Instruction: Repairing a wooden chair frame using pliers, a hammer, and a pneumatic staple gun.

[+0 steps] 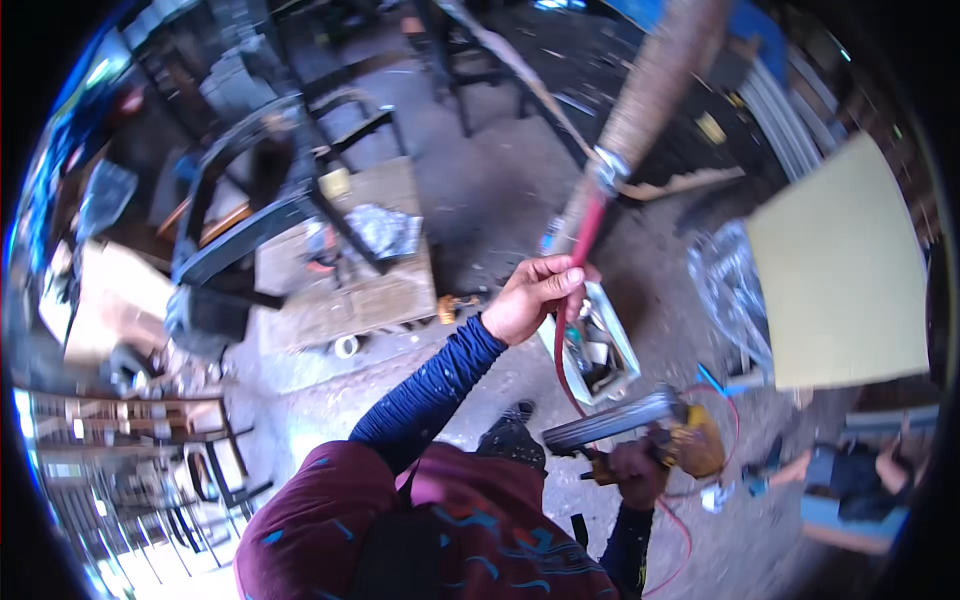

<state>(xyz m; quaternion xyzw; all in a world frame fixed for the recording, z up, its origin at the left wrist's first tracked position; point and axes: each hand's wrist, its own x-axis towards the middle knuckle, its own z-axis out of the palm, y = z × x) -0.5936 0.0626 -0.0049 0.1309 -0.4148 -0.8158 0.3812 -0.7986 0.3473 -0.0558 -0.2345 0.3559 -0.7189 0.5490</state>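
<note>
My left hand point(540, 295), in a dark blue sleeve, is closed around a red hose point(592, 228). Above it the hose meets a shiny metal fitting point(610, 170) beside a thick wooden post point(660, 80); below, it hangs in a curve toward my right side. Lower down, my right hand point(640, 472) grips a nail gun point(697, 440) with a yellow body and a long grey magazine pointing left. Part of that grip is dim and blurred. Under my left hand, a pale crate point(625, 372) on the floor holds assorted small items.
Left of me, a black chair frame point(240, 235) rests on a wooden board point(400, 300) with crumpled clear plastic. A large cream panel point(840, 270) stands at right beside plastic sheeting point(735, 285). Red hose loops across the floor. Another person point(850, 480) sits at lower right.
</note>
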